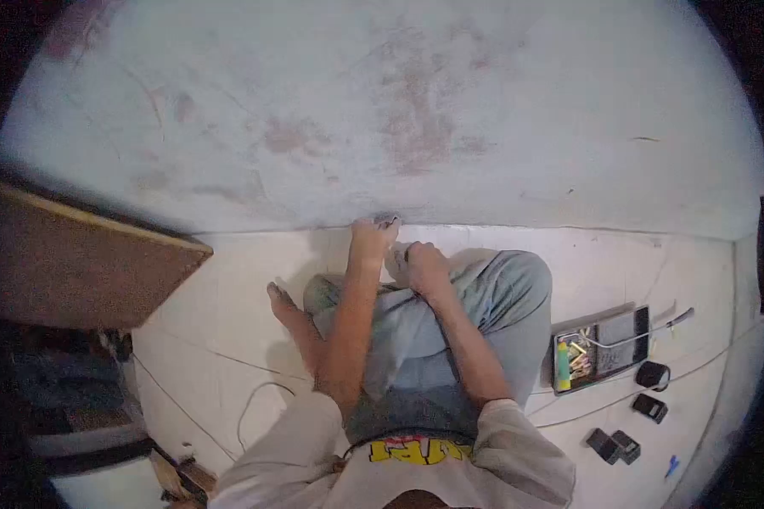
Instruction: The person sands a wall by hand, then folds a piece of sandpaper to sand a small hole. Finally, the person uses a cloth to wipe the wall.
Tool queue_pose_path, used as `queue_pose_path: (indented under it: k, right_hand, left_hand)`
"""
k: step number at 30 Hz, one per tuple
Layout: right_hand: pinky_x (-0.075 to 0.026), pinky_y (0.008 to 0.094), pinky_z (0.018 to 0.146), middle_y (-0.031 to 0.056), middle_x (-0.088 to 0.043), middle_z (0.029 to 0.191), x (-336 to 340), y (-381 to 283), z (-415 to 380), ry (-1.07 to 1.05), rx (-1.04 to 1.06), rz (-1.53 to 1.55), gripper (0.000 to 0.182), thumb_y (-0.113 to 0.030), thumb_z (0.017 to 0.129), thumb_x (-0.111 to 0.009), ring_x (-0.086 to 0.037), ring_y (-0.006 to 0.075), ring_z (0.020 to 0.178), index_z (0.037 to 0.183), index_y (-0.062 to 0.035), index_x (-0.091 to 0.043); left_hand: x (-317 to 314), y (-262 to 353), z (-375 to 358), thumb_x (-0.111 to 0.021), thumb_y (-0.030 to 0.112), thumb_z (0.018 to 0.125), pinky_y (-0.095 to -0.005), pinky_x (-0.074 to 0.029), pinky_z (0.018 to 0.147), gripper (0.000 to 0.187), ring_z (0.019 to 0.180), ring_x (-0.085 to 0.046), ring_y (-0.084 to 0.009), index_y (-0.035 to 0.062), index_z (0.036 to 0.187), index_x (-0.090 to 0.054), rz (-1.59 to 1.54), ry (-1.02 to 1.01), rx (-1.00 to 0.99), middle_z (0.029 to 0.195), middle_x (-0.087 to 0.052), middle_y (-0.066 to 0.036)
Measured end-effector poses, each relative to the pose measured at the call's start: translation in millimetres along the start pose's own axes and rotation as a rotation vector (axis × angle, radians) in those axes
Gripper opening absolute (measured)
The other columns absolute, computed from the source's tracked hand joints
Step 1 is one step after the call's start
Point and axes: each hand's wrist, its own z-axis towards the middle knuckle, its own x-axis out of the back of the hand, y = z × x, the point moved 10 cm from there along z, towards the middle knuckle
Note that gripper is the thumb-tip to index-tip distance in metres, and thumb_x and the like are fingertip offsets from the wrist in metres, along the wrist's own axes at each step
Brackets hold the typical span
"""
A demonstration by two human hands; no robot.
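At the foot of the pale, stained wall (416, 110), my left hand (369, 239) is closed around something small and dark that I cannot make out. Just to its right, my right hand (426, 267) is closed on a dark, narrow thing, also too small to name. A greyish, blurred shape shows between the two hands. Both hands are above the light tiled floor (229, 288), in front of my crossed legs in grey-green trousers (509, 288).
A black tray (645, 327) with small pieces, a green and yellow tube (563, 366) and a cable lies at right. Small dark boxes (604, 445) and a blue item (672, 465) lie below. A brown wooden panel (76, 263) stands at left.
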Motion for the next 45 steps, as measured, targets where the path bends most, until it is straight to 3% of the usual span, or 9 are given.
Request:
queue_pose_path:
  k: [4,6,18,21,22,28,38,40,45]
  right_hand:
    - [-0.041,0.0543,0.090,0.0190,-0.064,0.097,8.4,-18.9,-16.4,0.480,0.349,-0.272,0.038,-0.041,0.085,-0.055,-0.057,0.0365,0.102,0.094,-0.0068,-0.067]
    - [-0.042,0.0529,0.088,0.0192,-0.065,0.096,1.5,-13.8,-7.5,0.215,0.262,-0.110,0.037,-0.040,0.086,-0.055,-0.058,0.0363,0.100,0.095,-0.0066,-0.067]
    - [-0.049,0.0458,0.079,0.0244,-0.065,0.093,-17.1,0.4,3.9,-0.065,0.139,0.118,0.039,-0.031,0.081,-0.059,-0.062,0.0397,0.091,0.104,0.0005,-0.061]
    - [-0.048,0.0468,0.079,0.0249,-0.064,0.093,-18.3,-6.9,-4.1,-0.074,0.183,0.119,0.036,-0.029,0.080,-0.059,-0.062,0.0405,0.091,0.102,0.0006,-0.060]
    - [-0.048,0.0473,0.079,0.0249,-0.064,0.093,-12.8,-12.2,-1.3,-0.076,0.192,0.142,0.035,-0.028,0.080,-0.059,-0.062,0.0408,0.091,0.101,0.0008,-0.060]
    - [-0.048,0.0456,0.081,0.0255,-0.064,0.095,-27.1,-1.1,5.3,-0.188,0.125,0.127,0.036,-0.027,0.080,-0.058,-0.061,0.0416,0.092,0.104,0.0012,-0.059]
    - [-0.048,0.0465,0.081,0.0276,-0.063,0.096,-31.1,-4.2,6.0,-0.141,0.183,0.091,0.042,-0.031,0.081,-0.059,-0.061,0.0410,0.092,0.103,0.0049,-0.058]
    - [-0.048,0.0466,0.081,0.0273,-0.063,0.096,-26.4,-1.3,7.2,-0.123,0.167,0.080,0.041,-0.031,0.083,-0.057,-0.061,0.0410,0.093,0.103,0.0046,-0.058]
    - [-0.048,0.0466,0.081,0.0255,-0.064,0.094,-25.2,-10.3,3.5,-0.107,0.188,0.082,0.035,-0.029,0.086,-0.054,-0.061,0.0401,0.094,0.099,0.0032,-0.058]
  left_hand:
    - [23.5,22.4,-24.0,-0.069,0.051,0.072,-0.0319,-0.048,0.087,0.052,0.094,-0.065,-0.0229,0.0074,0.100,-0.069,0.020,0.035,0.142,0.097,-0.070,-0.008]
    - [10.8,26.9,-1.4,-0.070,0.050,0.072,-0.0313,-0.048,0.086,0.050,0.094,-0.065,-0.0218,0.0089,0.100,-0.070,0.771,-0.129,0.002,0.097,-0.070,-0.008]
    - [35.5,57.6,-36.5,-0.074,0.025,0.068,-0.0327,-0.051,0.073,0.035,0.080,-0.067,-0.0322,-0.0031,0.087,-0.067,-0.198,0.151,-0.090,0.084,-0.067,-0.021]
    - [35.6,68.4,-28.3,-0.075,0.024,0.068,-0.0340,-0.051,0.072,0.036,0.079,-0.067,-0.0312,-0.0052,0.086,-0.066,0.163,0.026,0.086,0.084,-0.067,-0.021]
    - [13.8,6.8,8.1,-0.072,0.050,0.069,-0.0351,-0.047,0.092,0.062,0.102,-0.063,-0.0267,-0.0032,0.100,-0.067,0.702,0.144,0.260,0.098,-0.067,-0.020]
    - [9.6,34.9,-16.5,-0.071,0.049,0.070,-0.0357,-0.047,0.092,0.054,0.102,-0.063,-0.0256,0.0074,0.105,-0.068,0.102,-0.051,0.067,0.104,-0.067,-0.013]
    - [1.3,22.6,-1.1,-0.066,0.046,0.075,-0.0357,-0.050,0.083,0.045,0.097,-0.064,-0.0282,0.0100,0.101,-0.069,0.373,-0.053,0.078,0.103,-0.067,-0.015]
    - [14.2,53.0,-17.1,-0.067,0.048,0.072,-0.0354,-0.051,0.080,0.048,0.094,-0.065,-0.0289,0.0093,0.101,-0.069,-0.065,0.085,-0.243,0.099,-0.068,-0.014]
    - [-7.2,3.5,20.6,-0.069,0.051,0.069,-0.0344,-0.052,0.073,0.049,0.081,-0.068,-0.0275,0.0088,0.094,-0.070,0.579,-0.028,-0.007,0.085,-0.070,-0.012]
